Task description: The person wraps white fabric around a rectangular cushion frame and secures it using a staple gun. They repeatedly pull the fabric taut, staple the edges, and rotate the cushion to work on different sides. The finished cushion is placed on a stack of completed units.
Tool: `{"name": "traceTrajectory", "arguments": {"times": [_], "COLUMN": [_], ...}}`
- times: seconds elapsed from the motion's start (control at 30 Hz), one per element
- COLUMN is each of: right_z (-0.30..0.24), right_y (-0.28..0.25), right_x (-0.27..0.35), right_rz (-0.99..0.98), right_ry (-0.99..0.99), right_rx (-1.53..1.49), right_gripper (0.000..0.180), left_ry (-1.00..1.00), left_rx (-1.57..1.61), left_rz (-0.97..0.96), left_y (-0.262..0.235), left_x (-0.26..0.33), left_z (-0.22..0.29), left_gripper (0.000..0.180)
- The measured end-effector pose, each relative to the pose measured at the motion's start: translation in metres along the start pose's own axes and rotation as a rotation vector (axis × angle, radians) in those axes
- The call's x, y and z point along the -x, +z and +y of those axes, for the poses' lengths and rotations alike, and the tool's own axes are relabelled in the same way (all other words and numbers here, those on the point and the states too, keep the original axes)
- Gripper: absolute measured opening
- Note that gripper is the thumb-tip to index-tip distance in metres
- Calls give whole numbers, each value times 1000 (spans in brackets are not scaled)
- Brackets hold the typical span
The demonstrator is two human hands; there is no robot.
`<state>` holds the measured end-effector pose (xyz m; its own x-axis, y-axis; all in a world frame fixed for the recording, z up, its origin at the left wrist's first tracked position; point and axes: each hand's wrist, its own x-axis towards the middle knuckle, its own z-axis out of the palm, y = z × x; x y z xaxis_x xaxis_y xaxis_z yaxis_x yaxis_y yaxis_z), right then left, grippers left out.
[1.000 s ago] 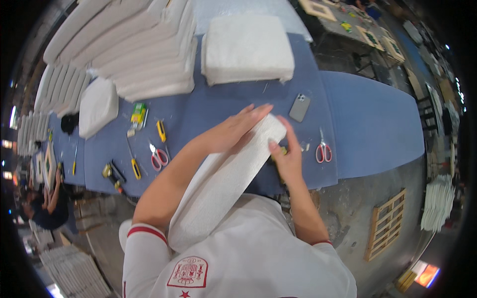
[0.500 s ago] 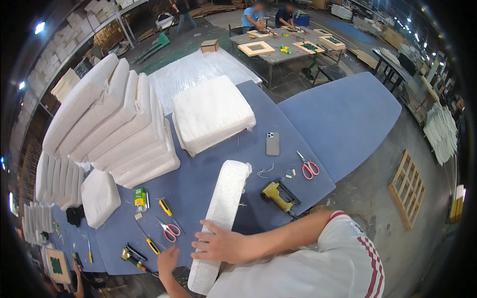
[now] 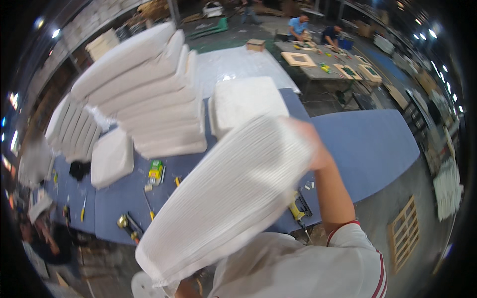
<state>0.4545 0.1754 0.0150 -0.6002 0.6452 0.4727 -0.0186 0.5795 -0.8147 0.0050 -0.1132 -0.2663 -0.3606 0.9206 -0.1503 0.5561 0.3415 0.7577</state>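
Your right hand (image 3: 310,144) grips the far end of the cushion (image 3: 233,196), which is lifted off the table (image 3: 372,144) and runs tilted from upper right down to lower left across the view, blurred. Your left hand is hidden under the cushion's near end, so you cannot tell whether it is open or closed. Behind the cushion, a tall stack (image 3: 144,94) of the same white pads leans on the blue table, with a low pile (image 3: 246,102) just beside it on the right and a single pad (image 3: 110,158) to its left. A yellow tool (image 3: 298,211) lies near your right forearm. Two people (image 3: 313,30) work at a far bench (image 3: 318,62).
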Motion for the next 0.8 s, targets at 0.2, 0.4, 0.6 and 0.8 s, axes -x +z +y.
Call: {"name": "traceTrajectory", "arguments": {"times": [0.2,0.4,0.6,0.8], "right_z": [109,83,16,22], "right_y": [29,144,212,199], "right_x": [61,140,114,108], "right_rz": [624,602,122,74], "right_ry": [307,520,642,733], "right_rx": [-56,-430,-721,-911], "right_gripper": [73,23,31,58], "left_ry": [261,201,219,102], "left_rx": [408,545,675,1355], "left_rz": [61,47,-59,-120], "left_y": [36,53,58,39], "left_x": [-39,-38,-16,35], "left_z": [74,92,118,176], "left_gripper": [72,84,114,121]}}
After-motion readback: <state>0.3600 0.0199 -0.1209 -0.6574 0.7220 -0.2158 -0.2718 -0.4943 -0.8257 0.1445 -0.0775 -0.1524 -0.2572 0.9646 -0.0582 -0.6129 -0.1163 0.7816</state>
